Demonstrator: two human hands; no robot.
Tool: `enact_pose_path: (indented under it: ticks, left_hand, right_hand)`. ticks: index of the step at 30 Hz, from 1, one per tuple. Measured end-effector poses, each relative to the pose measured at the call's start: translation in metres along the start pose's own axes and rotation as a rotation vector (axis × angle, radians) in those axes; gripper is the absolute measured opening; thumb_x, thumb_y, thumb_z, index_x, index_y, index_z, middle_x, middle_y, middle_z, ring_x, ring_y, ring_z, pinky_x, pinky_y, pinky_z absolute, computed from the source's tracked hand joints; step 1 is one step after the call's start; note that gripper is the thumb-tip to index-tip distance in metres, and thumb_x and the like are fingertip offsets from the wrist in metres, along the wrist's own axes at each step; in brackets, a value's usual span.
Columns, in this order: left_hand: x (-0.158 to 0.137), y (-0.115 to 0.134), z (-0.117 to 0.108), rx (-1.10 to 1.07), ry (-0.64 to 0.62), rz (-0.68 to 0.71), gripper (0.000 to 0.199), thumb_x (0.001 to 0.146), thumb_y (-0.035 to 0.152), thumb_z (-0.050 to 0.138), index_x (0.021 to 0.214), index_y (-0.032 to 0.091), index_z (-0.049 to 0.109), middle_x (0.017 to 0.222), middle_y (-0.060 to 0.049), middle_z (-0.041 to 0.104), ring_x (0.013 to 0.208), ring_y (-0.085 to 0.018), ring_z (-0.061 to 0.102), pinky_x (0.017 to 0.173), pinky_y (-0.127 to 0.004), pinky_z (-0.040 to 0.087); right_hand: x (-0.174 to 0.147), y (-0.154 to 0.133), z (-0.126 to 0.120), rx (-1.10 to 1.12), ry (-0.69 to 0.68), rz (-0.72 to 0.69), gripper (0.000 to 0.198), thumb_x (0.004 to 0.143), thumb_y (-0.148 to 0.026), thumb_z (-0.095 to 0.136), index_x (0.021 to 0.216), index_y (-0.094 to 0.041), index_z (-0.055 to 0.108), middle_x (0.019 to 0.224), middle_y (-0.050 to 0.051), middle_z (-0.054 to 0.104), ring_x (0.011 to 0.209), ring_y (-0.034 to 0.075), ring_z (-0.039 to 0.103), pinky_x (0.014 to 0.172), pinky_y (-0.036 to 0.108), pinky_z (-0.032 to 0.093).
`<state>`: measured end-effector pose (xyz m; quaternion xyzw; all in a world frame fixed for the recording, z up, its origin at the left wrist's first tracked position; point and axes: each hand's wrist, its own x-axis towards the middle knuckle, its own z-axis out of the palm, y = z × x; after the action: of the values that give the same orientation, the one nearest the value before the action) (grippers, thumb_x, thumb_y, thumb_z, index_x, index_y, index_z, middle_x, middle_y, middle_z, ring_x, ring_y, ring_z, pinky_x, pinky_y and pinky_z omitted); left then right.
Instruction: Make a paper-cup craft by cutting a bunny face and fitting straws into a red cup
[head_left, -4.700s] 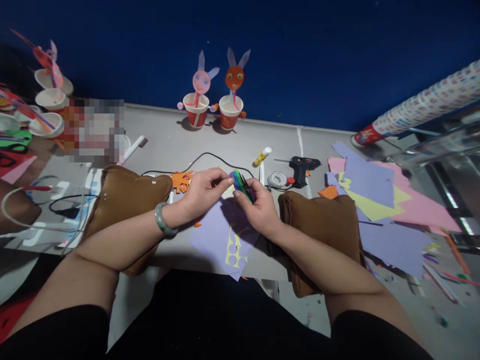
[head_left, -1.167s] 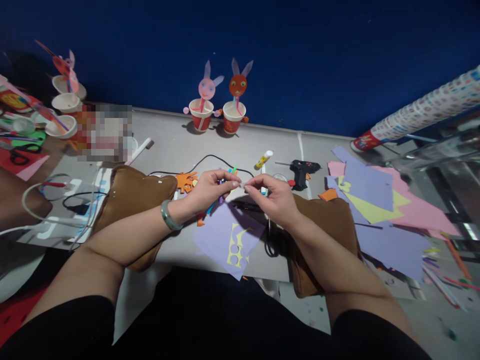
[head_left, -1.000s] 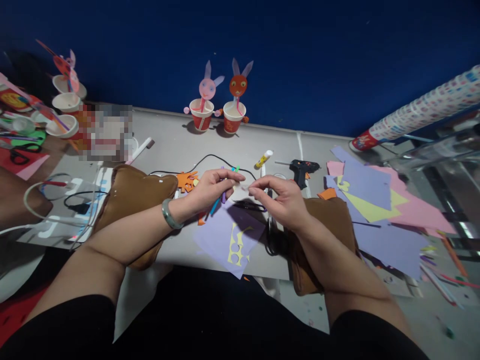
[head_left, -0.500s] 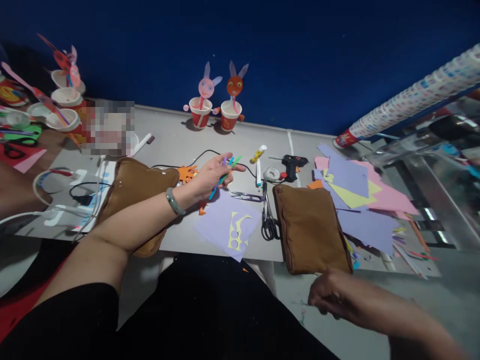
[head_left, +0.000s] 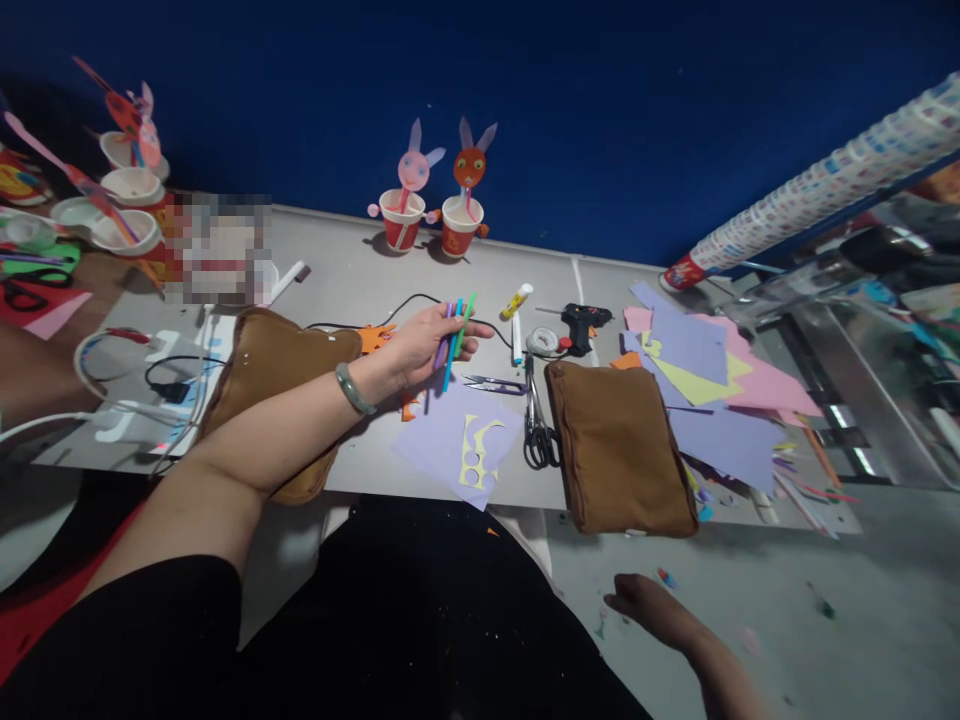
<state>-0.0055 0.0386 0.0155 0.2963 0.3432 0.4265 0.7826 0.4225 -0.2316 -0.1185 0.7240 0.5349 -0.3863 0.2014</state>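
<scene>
My left hand (head_left: 442, 345) is closed around thin coloured straws (head_left: 454, 345): purple, blue and green, held nearly upright above the table. A bangle circles that wrist. Beneath and just right of the hand are thread snips (head_left: 495, 385), a lilac paper sheet (head_left: 427, 445) and a yellow cut-out scrap (head_left: 474, 455) with round holes. My right hand (head_left: 645, 605) hangs low on the right, off the table's front edge and over the floor. Its fingers are curled in, and whatever they may hold is hidden.
Two paper cups with rabbit figures (head_left: 401, 220) stand at the back. A glue gun (head_left: 581, 325), black scissors (head_left: 536, 440), a marker (head_left: 517, 300) and brown cushions (head_left: 630, 450) lie about. Coloured paper (head_left: 690, 340) and a long stack of cups (head_left: 810, 190) are at right. Another person's arm (head_left: 37, 380) shows at left.
The straws have turned from slanted to more upright in my left hand, which stays in nearly the same place. My right forearm has drawn back and down from near the right cushion.
</scene>
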Motion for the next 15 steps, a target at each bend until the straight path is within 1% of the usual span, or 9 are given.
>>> enact_pose_path:
  ticks: [1,3,4,6,8,9,11,13,15]
  left_hand:
    - [0.000,0.000,0.000,-0.001,0.006,-0.002,0.013,0.101,0.009,0.050,0.089,0.016,0.050,0.087,-0.010,0.075,0.061,-0.008,0.061,0.062,-0.023,0.048]
    - [0.000,0.000,0.000,-0.001,0.007,0.003,0.015,0.100,0.008,0.049,0.088,0.016,0.049,0.085,-0.009,0.074,0.059,-0.007,0.060,0.060,-0.022,0.046]
    - [0.000,0.000,0.000,0.000,0.007,0.011,0.016,0.100,0.007,0.048,0.087,0.016,0.049,0.083,-0.007,0.072,0.057,-0.006,0.058,0.057,-0.021,0.044]
    - [-0.001,0.000,0.000,0.000,0.008,0.025,0.018,0.099,0.004,0.045,0.086,0.016,0.050,0.075,-0.003,0.067,0.050,-0.004,0.051,0.051,-0.019,0.037]
    - [-0.001,0.000,-0.001,0.001,0.009,0.017,0.020,0.099,0.003,0.043,0.087,0.015,0.052,0.069,0.002,0.059,0.045,-0.003,0.043,0.046,-0.017,0.029]
    - [-0.002,0.000,-0.001,0.001,0.009,0.006,0.019,0.099,0.003,0.043,0.088,0.015,0.054,0.067,0.003,0.056,0.043,-0.002,0.040,0.044,-0.017,0.027]
    - [-0.002,0.001,-0.001,0.001,0.008,-0.013,0.018,0.099,0.005,0.045,0.093,0.014,0.059,0.066,0.004,0.053,0.042,-0.001,0.037,0.043,-0.016,0.023]
    - [-0.003,0.003,-0.001,0.001,0.008,-0.019,0.018,0.101,0.007,0.046,0.097,0.014,0.063,0.065,0.004,0.051,0.042,-0.001,0.035,0.042,-0.016,0.022]
    - [-0.003,0.003,-0.002,-0.005,0.008,-0.021,0.019,0.102,0.009,0.047,0.098,0.014,0.065,0.065,0.005,0.049,0.042,-0.001,0.034,0.042,-0.017,0.022]
  right_hand:
    - [0.003,0.003,0.004,0.023,-0.006,0.004,0.042,0.071,-0.032,0.072,0.048,-0.021,0.040,0.054,0.004,0.055,0.061,0.021,0.057,0.065,0.035,0.046]
    - [0.008,0.008,0.011,0.079,-0.022,0.039,0.042,0.075,-0.038,0.066,0.047,-0.022,0.039,0.051,0.005,0.052,0.058,0.022,0.056,0.061,0.036,0.046]
    - [0.010,0.011,0.014,0.109,-0.033,0.066,0.039,0.074,-0.038,0.064,0.048,-0.022,0.040,0.050,0.005,0.052,0.055,0.022,0.055,0.057,0.036,0.045]
    - [0.012,0.016,0.019,0.166,-0.057,0.111,0.026,0.071,-0.033,0.061,0.052,-0.022,0.046,0.051,0.005,0.054,0.050,0.020,0.055,0.052,0.033,0.043]
    - [0.012,0.020,0.021,0.199,-0.058,0.122,0.015,0.067,-0.028,0.059,0.057,-0.021,0.051,0.055,0.005,0.059,0.050,0.019,0.058,0.052,0.031,0.043]
    - [0.012,0.022,0.021,0.207,-0.046,0.120,0.013,0.066,-0.027,0.059,0.057,-0.021,0.051,0.056,0.006,0.061,0.052,0.019,0.060,0.053,0.031,0.044]
    - [0.011,0.024,0.018,0.197,-0.001,0.110,0.020,0.066,-0.030,0.060,0.054,-0.022,0.047,0.053,0.006,0.059,0.052,0.020,0.061,0.054,0.032,0.046]
    - [0.008,0.023,0.013,0.159,0.050,0.095,0.032,0.067,-0.038,0.062,0.049,-0.023,0.039,0.046,0.005,0.053,0.049,0.023,0.059,0.051,0.035,0.046]
    - [0.004,0.019,0.010,0.103,0.087,0.068,0.044,0.068,-0.048,0.062,0.045,-0.023,0.034,0.039,0.004,0.044,0.045,0.027,0.057,0.046,0.037,0.043]
